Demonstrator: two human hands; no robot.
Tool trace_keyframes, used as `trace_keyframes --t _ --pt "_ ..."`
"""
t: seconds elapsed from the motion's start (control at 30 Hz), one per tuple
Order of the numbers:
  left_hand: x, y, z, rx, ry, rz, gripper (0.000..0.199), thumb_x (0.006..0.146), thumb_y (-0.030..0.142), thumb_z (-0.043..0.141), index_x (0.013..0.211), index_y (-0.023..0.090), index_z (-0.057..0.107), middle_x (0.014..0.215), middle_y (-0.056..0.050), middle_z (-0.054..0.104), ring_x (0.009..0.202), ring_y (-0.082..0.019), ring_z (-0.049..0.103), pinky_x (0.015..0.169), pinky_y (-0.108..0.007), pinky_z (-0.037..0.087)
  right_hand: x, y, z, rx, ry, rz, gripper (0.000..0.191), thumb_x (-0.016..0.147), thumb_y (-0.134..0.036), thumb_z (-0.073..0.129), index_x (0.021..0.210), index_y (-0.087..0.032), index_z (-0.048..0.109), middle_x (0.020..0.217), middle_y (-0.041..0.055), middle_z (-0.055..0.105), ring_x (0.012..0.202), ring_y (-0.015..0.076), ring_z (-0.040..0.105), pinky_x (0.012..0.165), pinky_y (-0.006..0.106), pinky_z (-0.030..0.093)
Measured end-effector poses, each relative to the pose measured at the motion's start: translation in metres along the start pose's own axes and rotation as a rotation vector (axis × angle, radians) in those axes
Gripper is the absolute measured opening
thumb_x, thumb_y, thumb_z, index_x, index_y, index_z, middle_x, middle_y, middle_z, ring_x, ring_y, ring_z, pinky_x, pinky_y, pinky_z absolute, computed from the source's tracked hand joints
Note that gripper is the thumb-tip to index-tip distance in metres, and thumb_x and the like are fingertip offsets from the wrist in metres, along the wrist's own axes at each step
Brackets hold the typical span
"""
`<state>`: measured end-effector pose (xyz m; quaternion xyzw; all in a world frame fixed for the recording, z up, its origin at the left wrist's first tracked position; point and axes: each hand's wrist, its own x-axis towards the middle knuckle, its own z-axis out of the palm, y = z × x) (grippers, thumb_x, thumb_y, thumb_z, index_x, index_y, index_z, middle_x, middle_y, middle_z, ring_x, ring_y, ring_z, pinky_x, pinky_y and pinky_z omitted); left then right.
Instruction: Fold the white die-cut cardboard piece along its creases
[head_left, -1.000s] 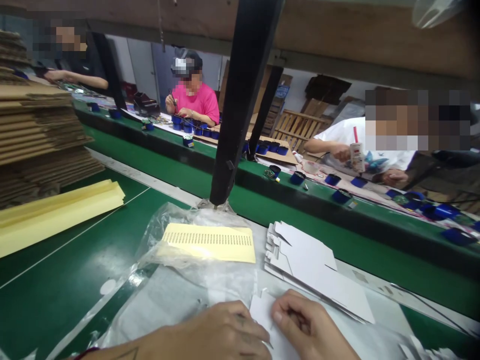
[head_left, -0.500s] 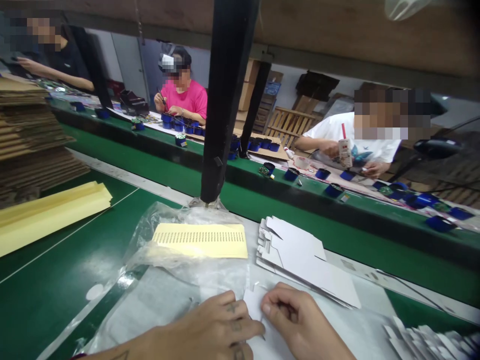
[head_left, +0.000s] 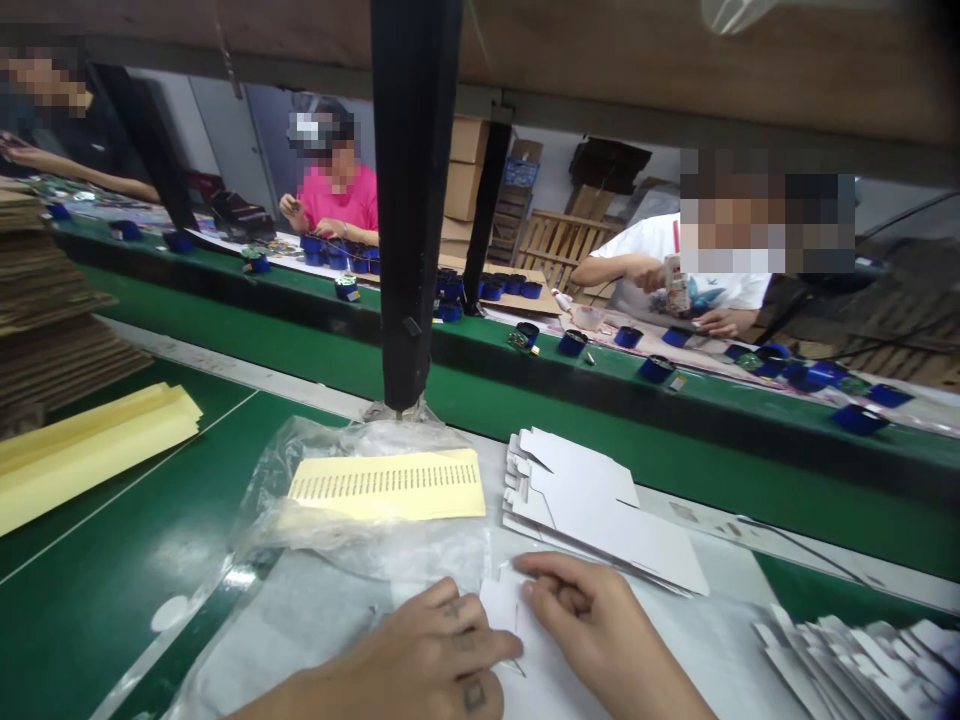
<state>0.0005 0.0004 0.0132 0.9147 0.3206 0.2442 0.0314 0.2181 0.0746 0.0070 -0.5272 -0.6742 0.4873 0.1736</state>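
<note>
A flat white paper box blank (head_left: 496,603) lies between my two hands, its lower part running out of view at the bottom edge. My left hand (head_left: 439,655) rests over its left side, fingers slightly bent and lying on it, the forefinger pointing right; the thumb is hidden. On the right side, my right hand (head_left: 592,625) has its forefinger stretched out and its thumb apart from it, while the other fingers curl under. I see nothing gripped in either hand. Beneath are clear plastic film and a pale sheet (head_left: 322,610).
Beyond my hands lie a yellow printed label sheet (head_left: 390,487) and a stack of white box blanks (head_left: 592,500). More blanks (head_left: 862,660) stand at lower right. A black post (head_left: 411,200) rises ahead. Blue round parts (head_left: 656,370) line the far ledge; co-workers sit behind.
The view has shifted slightly, so the surroundings sit further left. My right hand's forefinger has stretched away from the thumb. My left hand stays on the white blank.
</note>
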Motion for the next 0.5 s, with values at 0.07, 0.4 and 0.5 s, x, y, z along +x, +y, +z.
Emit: trace_keyframes --t 0.07,0.4,0.5 --pt "0.001 -0.002 -0.002 0.012 0.014 0.022 0.019 0.101 0.009 0.05 0.09 0.018 0.062 0.115 -0.002 0.074 0.092 -0.02 0.06 0.087 -0.037 0.044 -0.001 -0.003 0.001 -0.01 0.008 0.024 0.042 0.078 -0.044 0.068 0.111 -0.019 0.075 0.077 -0.0013 0.063 0.064 0.0152 0.052 0.064 0.029 0.042" --pt "-0.003 -0.009 0.015 -0.063 0.125 0.09 0.024 0.106 0.01 0.048 0.086 0.017 0.059 0.099 -0.004 0.074 0.084 -0.017 0.063 0.076 -0.034 0.044 -0.005 0.003 -0.001 -0.335 0.265 -0.265 0.038 0.101 -0.045 0.041 0.093 -0.026 0.073 0.079 0.0022 0.064 0.066 0.0192 0.057 0.066 0.031 0.045" --pt "-0.008 -0.012 0.024 -0.107 0.162 0.091 0.02 0.104 0.011 0.056 0.085 0.018 0.058 0.094 -0.004 0.073 0.084 -0.016 0.065 0.075 -0.032 0.045 -0.016 0.007 -0.004 -0.486 0.231 -0.192 0.022 0.089 -0.044 0.067 0.105 -0.03 0.074 0.104 0.0015 0.071 0.069 0.0183 0.065 0.067 0.03 0.048"
